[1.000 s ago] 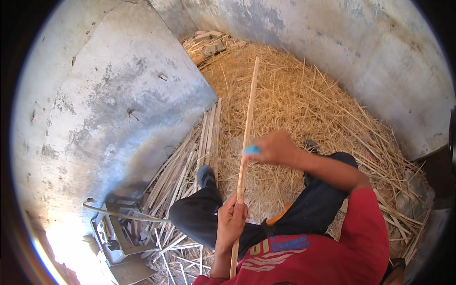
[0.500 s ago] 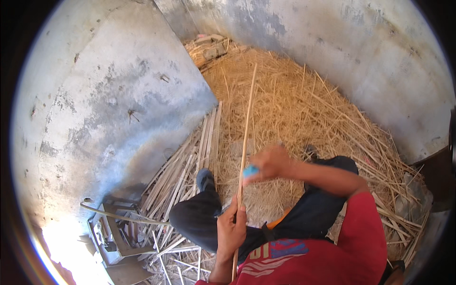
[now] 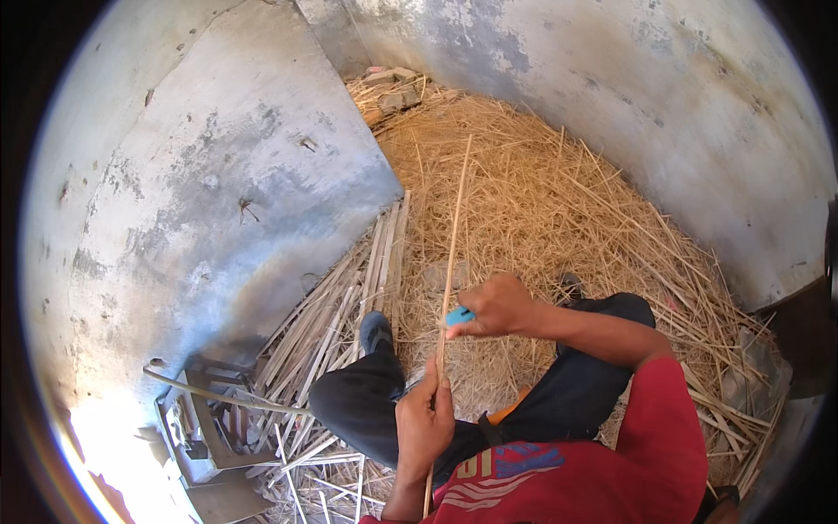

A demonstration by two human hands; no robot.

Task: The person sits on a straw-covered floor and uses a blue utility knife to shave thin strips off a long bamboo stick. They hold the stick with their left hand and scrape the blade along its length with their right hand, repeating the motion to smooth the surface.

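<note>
A long, thin pale wooden stick (image 3: 456,223) runs from beside my body out over the floor. My left hand (image 3: 425,422) is closed around its near part, low in front of my lap. Just beyond, my right hand (image 3: 502,304) is closed on a small blue hand tool (image 3: 458,315), which meets the stick a little farther up. The tool's working edge is hidden, so its exact kind cannot be made out. The stick's far end stands free above the straw.
Shavings and straw (image 3: 524,192) cover the floor ahead. Several long wooden strips (image 3: 382,253) lie to the left of my shoe (image 3: 375,333). A wooden stool-like frame (image 3: 196,428) stands at lower left, a bent stick (image 3: 227,397) across it. Worn plaster walls (image 3: 244,148) enclose the space.
My right hand has drawn the blue tool slightly toward me along the stick and shows sharper now. The left hand keeps its hold at about the same place.
</note>
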